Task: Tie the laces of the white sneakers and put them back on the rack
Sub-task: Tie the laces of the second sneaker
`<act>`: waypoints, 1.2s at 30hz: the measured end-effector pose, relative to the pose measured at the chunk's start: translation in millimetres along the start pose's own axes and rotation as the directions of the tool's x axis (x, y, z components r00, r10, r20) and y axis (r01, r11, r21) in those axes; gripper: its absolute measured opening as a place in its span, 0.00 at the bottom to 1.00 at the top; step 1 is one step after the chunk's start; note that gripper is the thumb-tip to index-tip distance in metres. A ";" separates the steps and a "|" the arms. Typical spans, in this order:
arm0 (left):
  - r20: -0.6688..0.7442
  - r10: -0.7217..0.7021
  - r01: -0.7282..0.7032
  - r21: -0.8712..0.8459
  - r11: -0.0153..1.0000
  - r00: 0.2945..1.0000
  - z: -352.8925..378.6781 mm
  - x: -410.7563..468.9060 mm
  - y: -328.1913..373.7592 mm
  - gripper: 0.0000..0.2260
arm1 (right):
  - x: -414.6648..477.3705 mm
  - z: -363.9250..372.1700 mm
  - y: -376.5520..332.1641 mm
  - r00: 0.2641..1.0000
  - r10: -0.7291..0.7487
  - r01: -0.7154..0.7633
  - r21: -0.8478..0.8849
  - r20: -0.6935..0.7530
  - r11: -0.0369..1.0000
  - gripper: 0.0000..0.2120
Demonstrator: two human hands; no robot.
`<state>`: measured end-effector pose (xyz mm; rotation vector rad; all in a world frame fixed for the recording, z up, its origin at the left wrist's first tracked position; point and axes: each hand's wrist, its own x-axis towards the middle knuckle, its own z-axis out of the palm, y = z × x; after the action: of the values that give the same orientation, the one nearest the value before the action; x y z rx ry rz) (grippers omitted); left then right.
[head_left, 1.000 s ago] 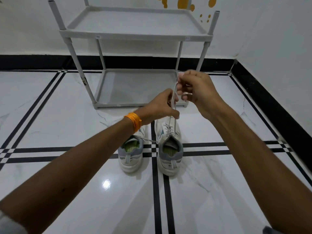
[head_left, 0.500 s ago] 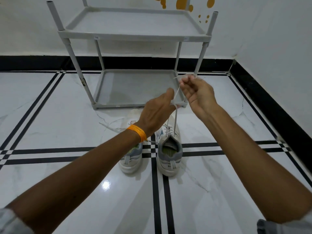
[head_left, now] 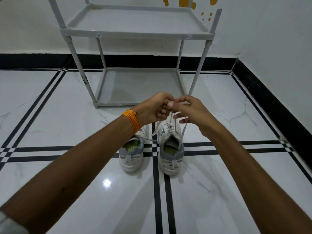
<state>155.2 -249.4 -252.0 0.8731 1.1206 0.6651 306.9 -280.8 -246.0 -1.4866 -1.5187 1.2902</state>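
Two white sneakers stand side by side on the tiled floor point(head_left: 67, 115), heels toward the camera, just in front of the grey rack point(head_left: 135, 33), whose two shelves hold nothing. Above the right sneaker point(head_left: 170, 149), the left hand point(head_left: 152, 107) and right hand point(head_left: 190, 110) meet with fingertips touching, each pinching the laces point(head_left: 171, 118) that rise from it. The left sneaker point(head_left: 131, 156) has its lace lying loose, and an orange band point(head_left: 132, 119) circles the left wrist.
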 end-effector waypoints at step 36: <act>-0.084 0.544 -0.197 0.878 0.436 0.835 -16.6 22.2 -114.2 0.05 | 10.8 23.0 95.9 0.995 -0.097 0.041 -0.783 -0.024 0.621 0.08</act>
<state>149.4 -285.4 -363.7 1.9859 1.6482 0.6420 316.4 -286.9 -344.6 -1.9197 -2.2259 0.4803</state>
